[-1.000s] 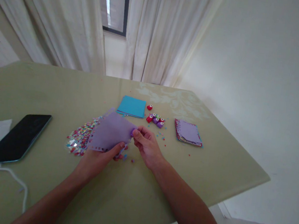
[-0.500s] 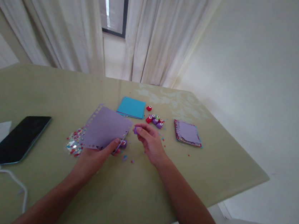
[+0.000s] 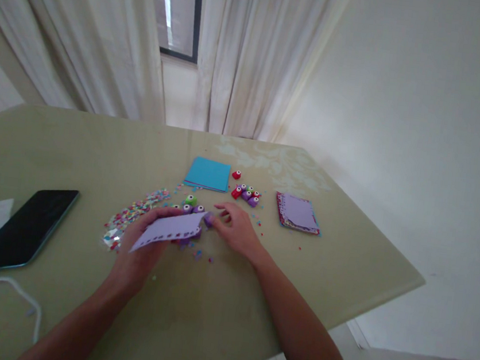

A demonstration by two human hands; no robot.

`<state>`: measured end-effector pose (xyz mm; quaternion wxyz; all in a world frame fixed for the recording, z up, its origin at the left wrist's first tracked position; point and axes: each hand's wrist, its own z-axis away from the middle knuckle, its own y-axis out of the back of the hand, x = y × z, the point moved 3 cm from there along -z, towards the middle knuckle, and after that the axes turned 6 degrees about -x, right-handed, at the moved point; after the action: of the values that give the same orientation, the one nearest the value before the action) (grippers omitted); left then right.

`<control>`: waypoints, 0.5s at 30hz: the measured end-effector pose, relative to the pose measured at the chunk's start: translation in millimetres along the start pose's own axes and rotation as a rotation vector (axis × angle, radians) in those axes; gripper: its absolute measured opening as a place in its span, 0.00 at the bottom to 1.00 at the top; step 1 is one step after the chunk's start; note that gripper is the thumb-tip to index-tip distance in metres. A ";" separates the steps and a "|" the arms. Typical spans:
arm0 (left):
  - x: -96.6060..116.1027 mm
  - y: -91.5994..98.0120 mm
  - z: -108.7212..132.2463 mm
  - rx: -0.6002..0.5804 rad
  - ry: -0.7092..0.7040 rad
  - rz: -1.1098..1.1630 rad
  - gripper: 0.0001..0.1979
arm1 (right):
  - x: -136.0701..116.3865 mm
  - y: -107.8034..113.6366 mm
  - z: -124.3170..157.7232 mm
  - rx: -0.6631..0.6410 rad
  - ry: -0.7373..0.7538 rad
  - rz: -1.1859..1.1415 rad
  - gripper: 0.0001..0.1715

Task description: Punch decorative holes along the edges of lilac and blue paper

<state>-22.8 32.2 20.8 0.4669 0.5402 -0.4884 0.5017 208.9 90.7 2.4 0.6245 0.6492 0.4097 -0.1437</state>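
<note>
A lilac sheet of paper [image 3: 169, 231] with small cut-outs along its edge is gripped in my left hand [image 3: 139, 249], tilted so that its surface looks foreshortened. At the paper's right corner, my right hand [image 3: 237, 229] pinches a small purple craft punch [image 3: 208, 219], partly hidden by the thumb. Just behind the sheet sit several more punches, a green one [image 3: 190, 200] among them, with round white tops. Some of these are covered by the paper and my left hand.
Paper confetti [image 3: 136, 210] lies heaped left of my hands. Further back are a blue paper stack [image 3: 208, 173], a group of punches [image 3: 246, 194] and a lone red punch [image 3: 236, 174]. Punched papers [image 3: 299, 213] lie right; a black tablet [image 3: 21, 230] and white cable [image 3: 31, 298] lie left.
The lilac sheet has been lowered and turned from nearly facing me to a flat tilt, uncovering punches and confetti behind it. My right hand has brought the purple punch to its corner.
</note>
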 end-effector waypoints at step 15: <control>-19.0 -1.7 -2.5 -0.013 0.095 0.061 0.18 | 44.2 61.4 -2.2 0.185 -0.368 0.426 0.13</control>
<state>-21.7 36.0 1.9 0.4774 0.4975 -0.4853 0.5376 279.4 115.4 14.5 0.6427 0.7377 0.1294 -0.1612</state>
